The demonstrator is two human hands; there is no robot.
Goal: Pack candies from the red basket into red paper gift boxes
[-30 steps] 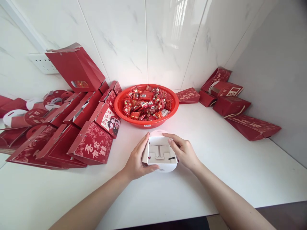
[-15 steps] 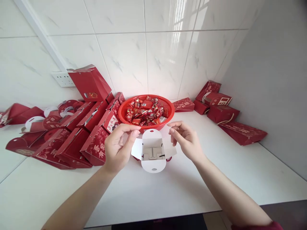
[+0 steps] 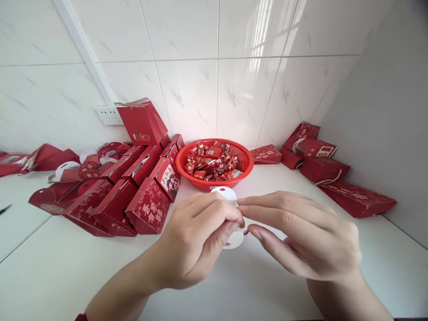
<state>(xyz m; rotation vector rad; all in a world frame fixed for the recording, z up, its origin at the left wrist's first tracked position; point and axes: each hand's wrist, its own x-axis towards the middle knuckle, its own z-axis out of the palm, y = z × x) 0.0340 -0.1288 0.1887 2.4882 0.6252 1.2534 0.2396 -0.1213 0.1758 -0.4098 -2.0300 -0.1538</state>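
A small gift box [image 3: 224,192] with a white inside stands on the table before me, largely covered by my hands. Two of its rounded flaps show, one at the far side and one at the near side, each with a hole. My left hand [image 3: 200,240] is over the box's left part, with thumb and fingers pinched together; what they hold is hidden. Beside it, on the right of the box, my right hand [image 3: 307,234] has its fingers stretched out flat and its thumb apart. Its fingertips come close to the left hand's.
A red plastic basket [image 3: 248,170] full of wrapped candies stands behind the box. Red gift boxes [image 3: 147,209] crowd the left side, some stacked. More red boxes [image 3: 324,167] lie at the back right along the grey wall. A socket [image 3: 109,116] is on the tiled wall.
My left hand has moved right and over the box, its fingers closing. My right hand has turned, with its fingers now pointing left across the box. The side flaps are now covered.
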